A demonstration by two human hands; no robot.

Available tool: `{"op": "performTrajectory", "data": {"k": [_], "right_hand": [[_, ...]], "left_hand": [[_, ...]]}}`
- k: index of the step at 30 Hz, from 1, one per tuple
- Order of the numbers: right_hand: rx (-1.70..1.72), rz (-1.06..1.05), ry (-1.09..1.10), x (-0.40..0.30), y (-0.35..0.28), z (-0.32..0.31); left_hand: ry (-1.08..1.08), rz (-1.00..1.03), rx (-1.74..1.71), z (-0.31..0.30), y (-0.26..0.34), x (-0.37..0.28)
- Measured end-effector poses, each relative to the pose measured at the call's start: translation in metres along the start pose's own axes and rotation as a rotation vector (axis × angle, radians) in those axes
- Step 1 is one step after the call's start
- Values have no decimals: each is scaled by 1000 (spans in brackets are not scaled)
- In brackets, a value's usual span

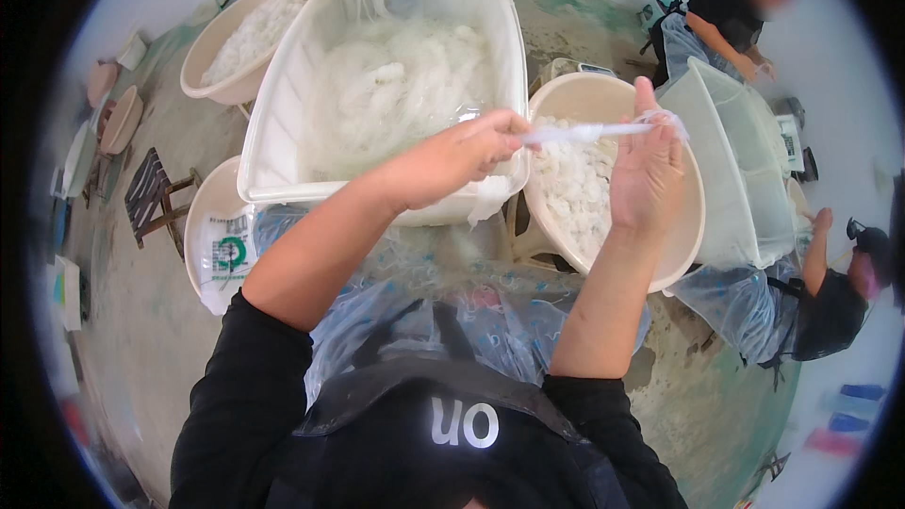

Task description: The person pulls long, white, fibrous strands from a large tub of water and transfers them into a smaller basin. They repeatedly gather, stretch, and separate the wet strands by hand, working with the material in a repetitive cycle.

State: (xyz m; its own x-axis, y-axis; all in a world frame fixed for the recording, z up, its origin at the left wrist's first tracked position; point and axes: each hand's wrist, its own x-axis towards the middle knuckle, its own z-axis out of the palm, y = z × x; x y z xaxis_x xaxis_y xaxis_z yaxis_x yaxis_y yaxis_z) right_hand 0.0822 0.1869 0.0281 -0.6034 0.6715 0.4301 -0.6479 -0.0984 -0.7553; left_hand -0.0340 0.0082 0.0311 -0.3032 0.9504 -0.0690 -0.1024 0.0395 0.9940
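My left hand (463,155) is above the right front of a white plastic tub (385,191), its fingers closed on one end of a stretched white fibrous strand (587,132). The strand runs right to my right hand (647,177), which is raised palm-up with spread fingers, and loops round them. Below my right hand stands a cream round basin (689,226) with white fluffy clumps (576,184) in it. Cloudy water and white fibrous masses (417,78) fill the tub. A wet white piece (489,199) hangs over its front rim.
Another cream basin (191,78) with white clumps stands back left; a third (201,212) holds a printed plastic bag (228,254). A wooden stool (166,198) is at left. Two co-workers (721,21), (827,297) are beside a second white tub (735,170) at right.
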Motion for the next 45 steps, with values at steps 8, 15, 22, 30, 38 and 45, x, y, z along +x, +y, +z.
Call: {"op": "performTrajectory", "data": {"k": [8, 15, 22, 30, 38, 45], "right_hand": [[417, 218, 12, 3, -11, 33], [896, 456, -149, 9, -21, 33], [776, 397, -419, 2, -37, 47], [-1114, -86, -448, -8, 15, 37], [-773, -11, -254, -32, 5, 63], [-226, 157, -284, -20, -2, 66]], "left_hand": [[120, 324, 395, 31, -29, 8], [273, 581, 514, 39, -38, 10], [587, 253, 77, 9, -111, 40], [-233, 59, -773, 2, 22, 28], [651, 462, 525, -38, -26, 29], [444, 674, 605, 26, -27, 16]]}}
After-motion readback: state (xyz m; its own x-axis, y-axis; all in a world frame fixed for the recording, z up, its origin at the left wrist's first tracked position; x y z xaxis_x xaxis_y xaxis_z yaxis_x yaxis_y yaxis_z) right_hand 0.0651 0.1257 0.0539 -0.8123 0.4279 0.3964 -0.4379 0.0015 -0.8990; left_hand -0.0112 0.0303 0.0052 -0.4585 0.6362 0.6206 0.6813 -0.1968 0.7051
